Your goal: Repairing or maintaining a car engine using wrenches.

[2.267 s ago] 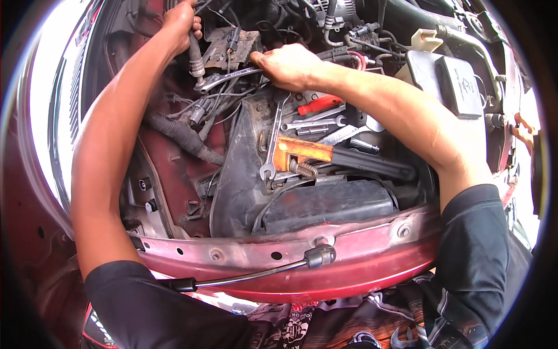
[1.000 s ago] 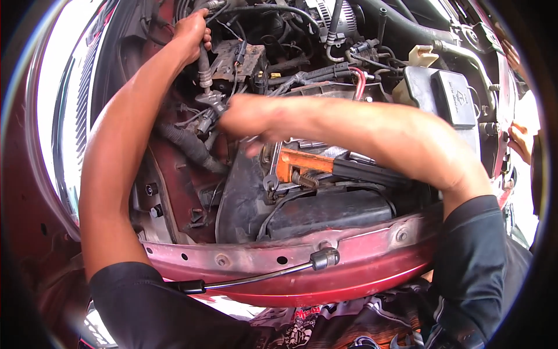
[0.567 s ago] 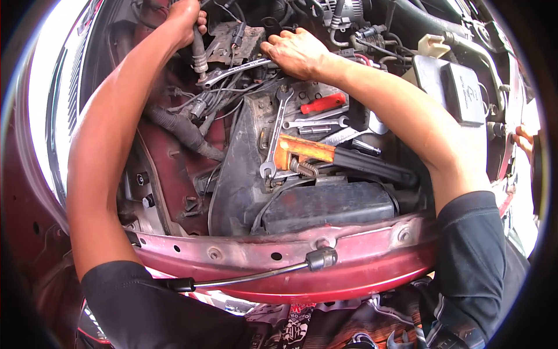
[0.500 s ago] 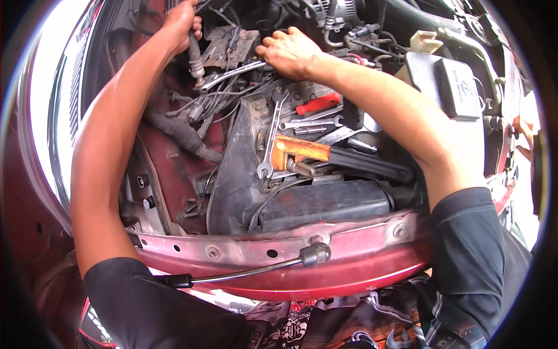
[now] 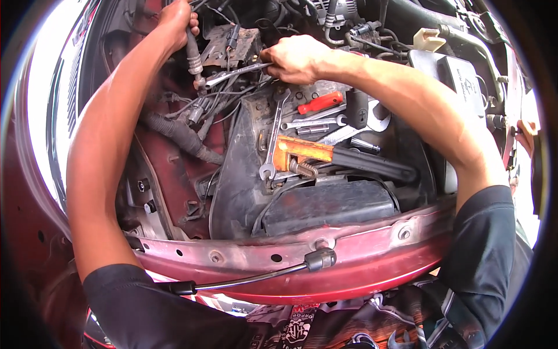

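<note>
My left hand (image 5: 177,23) is closed around a dark hose (image 5: 193,53) at the upper left; its fingers are partly cut off by the top edge. The hose runs down to a metal fitting. Between my right thumb and fingers is the end of a long silver wrench (image 5: 238,72), which slants left and down to that fitting. Whether the wrench head touches the fitting, I cannot tell. My right hand (image 5: 296,59) hovers over the engine parts, beside a rusty metal bracket (image 5: 247,43).
On the black cover lie a combination wrench (image 5: 273,136), a red-handled tool (image 5: 319,103), an orange-jawed pipe wrench (image 5: 372,163) and several other wrenches and sockets. A hood strut (image 5: 256,276) crosses the red front panel (image 5: 372,247). At right stands a white reservoir (image 5: 427,61).
My right hand has turned and moved slightly right and down, its forearm swinging right. The wrench head has shifted a little to the right near the fitting. My left hand stays on the hose.
</note>
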The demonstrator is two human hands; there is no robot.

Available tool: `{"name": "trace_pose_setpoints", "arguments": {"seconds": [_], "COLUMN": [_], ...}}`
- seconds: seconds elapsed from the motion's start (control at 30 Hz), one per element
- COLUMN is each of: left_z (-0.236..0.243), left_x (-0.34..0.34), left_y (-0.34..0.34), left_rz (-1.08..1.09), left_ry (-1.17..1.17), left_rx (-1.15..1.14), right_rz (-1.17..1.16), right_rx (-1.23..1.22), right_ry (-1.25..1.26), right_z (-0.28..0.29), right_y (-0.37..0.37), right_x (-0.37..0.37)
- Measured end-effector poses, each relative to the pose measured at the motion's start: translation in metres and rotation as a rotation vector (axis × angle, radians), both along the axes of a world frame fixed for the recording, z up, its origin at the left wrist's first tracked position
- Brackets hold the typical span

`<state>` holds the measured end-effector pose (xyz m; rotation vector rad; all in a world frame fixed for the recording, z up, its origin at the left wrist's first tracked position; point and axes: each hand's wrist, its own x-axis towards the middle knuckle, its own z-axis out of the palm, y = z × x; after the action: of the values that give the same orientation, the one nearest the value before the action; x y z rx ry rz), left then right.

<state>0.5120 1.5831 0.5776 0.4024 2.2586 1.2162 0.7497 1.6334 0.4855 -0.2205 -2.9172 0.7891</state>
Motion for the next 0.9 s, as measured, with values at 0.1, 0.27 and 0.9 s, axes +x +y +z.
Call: {"name": "trace_pose_setpoints", "arguments": {"seconds": [0.1, 0.27, 0.9], "left_z": [0.004, 0.012, 0.0], "left_x": [0.002, -0.005, 0.0], "left_y": [0.007, 0.007, 0.014], "left_rz": [-0.012, -0.006, -0.011], "left_ry": [0.017, 0.055, 0.076], "left_rx": [0.035, 0.057, 0.036], "right_rz": [-0.062, -0.099, -0.104], "right_rx": [-0.115, -0.365, -0.56], "right_ry": [-0.106, -0.097, -0.136], "right_z": [0.001, 0.01, 0.032], "right_y": [-0.009, -0.047, -0.066], "right_x": [0.0, 0.004, -0.006]}}
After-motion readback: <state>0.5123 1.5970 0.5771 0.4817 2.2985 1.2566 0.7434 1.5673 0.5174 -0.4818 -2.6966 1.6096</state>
